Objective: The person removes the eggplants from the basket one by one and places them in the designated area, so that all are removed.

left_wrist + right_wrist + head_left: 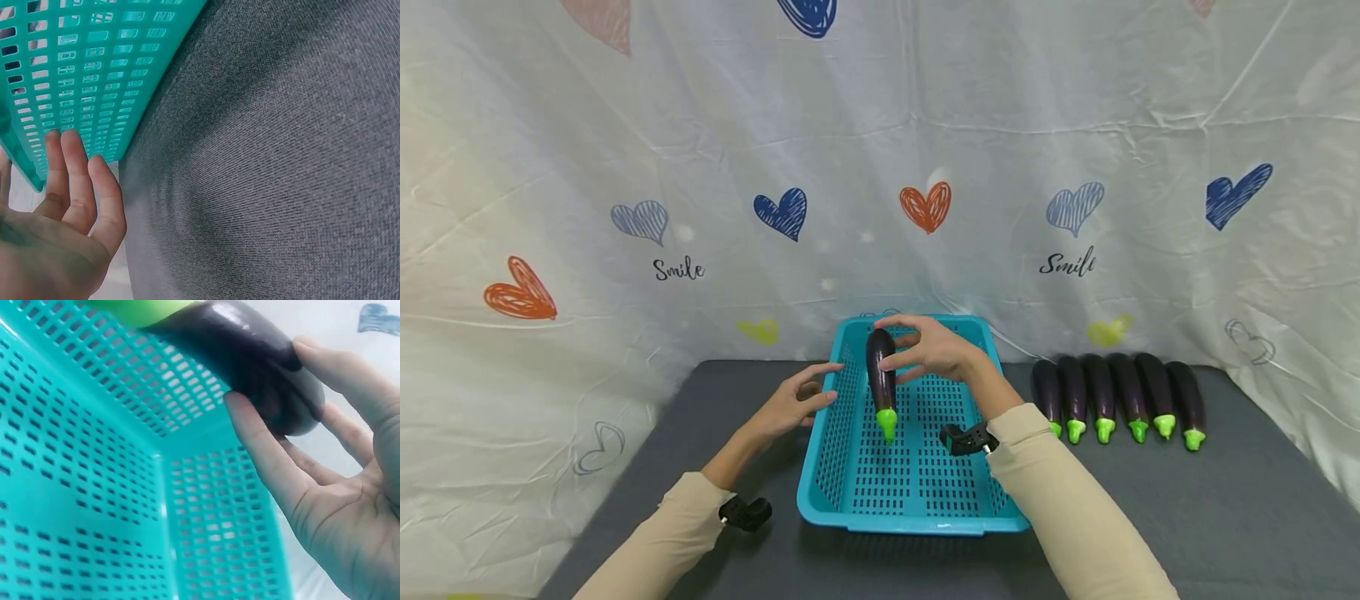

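Observation:
An eggplant, dark purple with a bright green stem end, is held over the left part of a blue perforated plastic basket. My right hand pinches it near its rounded purple end, the green end pointing toward me. In the right wrist view the fingertips press on the eggplant from both sides, above the basket's inner corner. My left hand is at the basket's left side with fingers loosely bent. In the left wrist view its fingers lie close to the basket's outer wall; whether they touch it I cannot tell.
Several more eggplants lie in a row on the dark grey table to the right of the basket, green ends toward me. A white curtain printed with hearts hangs behind the table's back edge.

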`<state>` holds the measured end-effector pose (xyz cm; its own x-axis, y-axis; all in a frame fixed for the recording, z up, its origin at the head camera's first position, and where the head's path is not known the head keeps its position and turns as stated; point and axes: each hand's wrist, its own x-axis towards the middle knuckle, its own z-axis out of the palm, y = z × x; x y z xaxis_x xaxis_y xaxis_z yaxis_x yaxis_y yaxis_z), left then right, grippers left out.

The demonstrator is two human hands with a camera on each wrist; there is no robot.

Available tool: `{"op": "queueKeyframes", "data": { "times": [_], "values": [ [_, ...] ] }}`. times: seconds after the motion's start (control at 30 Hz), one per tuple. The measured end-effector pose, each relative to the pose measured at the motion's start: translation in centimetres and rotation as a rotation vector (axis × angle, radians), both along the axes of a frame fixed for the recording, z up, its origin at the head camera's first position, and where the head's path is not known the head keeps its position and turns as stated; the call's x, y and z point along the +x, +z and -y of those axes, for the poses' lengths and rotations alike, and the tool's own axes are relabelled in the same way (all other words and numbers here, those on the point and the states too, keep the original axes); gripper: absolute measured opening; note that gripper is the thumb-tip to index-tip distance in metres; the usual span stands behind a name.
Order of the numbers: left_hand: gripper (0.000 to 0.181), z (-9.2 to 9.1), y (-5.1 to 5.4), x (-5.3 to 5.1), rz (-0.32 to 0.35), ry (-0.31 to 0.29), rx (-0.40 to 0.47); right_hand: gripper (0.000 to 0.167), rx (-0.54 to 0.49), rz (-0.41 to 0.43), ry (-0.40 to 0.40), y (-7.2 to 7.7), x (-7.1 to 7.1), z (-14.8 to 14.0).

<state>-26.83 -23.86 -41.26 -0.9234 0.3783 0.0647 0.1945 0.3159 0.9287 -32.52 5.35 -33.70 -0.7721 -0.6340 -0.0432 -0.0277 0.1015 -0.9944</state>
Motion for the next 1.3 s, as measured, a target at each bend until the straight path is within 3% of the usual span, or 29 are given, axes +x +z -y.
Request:
{"op": "queueKeyframes", "data": {
  "times": [0.33,0.67,0.87,1.3],
  "values": [
    [0.055,-0.1,0.3,0.1,-0.01,0.01,-0.019,0.07,-0.016,-0.016,-0.033,2.5,0.9,-2.9],
    [0.054,0.0,0.1,0.2,-0.013,0.002,-0.027,0.071,-0.042,-0.042,-0.106,3.7,2.0,-5.1],
    [0.055,0.1,0.0,0.1,-0.021,0.001,-0.021,0.072,-0.053,-0.094,-0.131,3.5,2.4,-6.2],
    [0.054,0.0,0.0,0.0,-0.023,-0.001,-0.017,0.071,-0.078,-0.126,-0.194,3.0,3.0,-9.4]
  ]
}}
